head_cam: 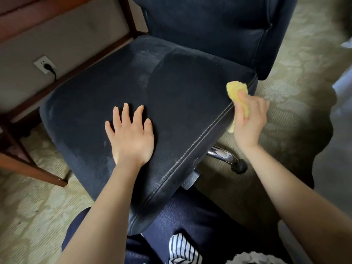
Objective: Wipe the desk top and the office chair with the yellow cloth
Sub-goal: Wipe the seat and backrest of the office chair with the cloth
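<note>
- Our left hand (131,138) lies flat on the office chair seat (181,88), fingers straight and spread, holding nothing. It looks placed to steady the swivel seat.
- Our right hand (249,121) grips the bunched yellow cloth (237,92) at the seat's right edge, beside the stitched seam (209,134).
- We should press the cloth firmly and draw it along the seam in overlapping, one-way strokes.
- Pale streaks (146,73) near the backrest (209,21) probably need wiping too.
- The desk top is out of view.
</note>
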### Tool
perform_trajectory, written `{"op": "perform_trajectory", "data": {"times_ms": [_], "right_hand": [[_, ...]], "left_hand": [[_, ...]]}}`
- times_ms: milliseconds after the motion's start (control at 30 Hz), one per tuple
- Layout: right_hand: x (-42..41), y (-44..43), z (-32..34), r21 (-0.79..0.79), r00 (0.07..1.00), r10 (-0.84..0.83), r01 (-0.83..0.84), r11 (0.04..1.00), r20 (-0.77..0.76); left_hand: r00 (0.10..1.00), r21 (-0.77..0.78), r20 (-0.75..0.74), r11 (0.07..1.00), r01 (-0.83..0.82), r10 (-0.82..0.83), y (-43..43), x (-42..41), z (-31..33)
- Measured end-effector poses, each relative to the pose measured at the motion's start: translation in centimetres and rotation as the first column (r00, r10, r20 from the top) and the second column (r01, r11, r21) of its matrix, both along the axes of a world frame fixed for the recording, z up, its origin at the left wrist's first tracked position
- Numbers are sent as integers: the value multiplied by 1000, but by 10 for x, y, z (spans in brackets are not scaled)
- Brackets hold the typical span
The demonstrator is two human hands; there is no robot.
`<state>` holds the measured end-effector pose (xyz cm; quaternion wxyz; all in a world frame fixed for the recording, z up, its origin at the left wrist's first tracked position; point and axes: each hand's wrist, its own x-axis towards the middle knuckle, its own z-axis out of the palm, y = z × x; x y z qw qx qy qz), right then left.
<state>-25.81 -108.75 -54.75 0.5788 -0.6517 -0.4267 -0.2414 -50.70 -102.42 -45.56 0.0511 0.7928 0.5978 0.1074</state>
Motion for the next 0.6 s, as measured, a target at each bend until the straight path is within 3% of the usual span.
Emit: {"op": "perform_trajectory", "data": {"times_ms": [100,233,400,600], "right_hand": [[18,17,6,31,944,-109,124,992,-311],[11,28,9,102,870,-136,207,973,-474],[-49,-4,0,135,897,-29,98,986,-441],[-139,-59,-17,81,961,225,-214,973,-163]], "left_hand": [[1000,1,2,1000,-4,4,-1,4,0],[1000,14,-5,1000,-9,9,-2,9,0],[1000,35,-15,999,-24,24,-3,10,-1],[999,45,-24,999,-30,31,-4,10,-1]]}}
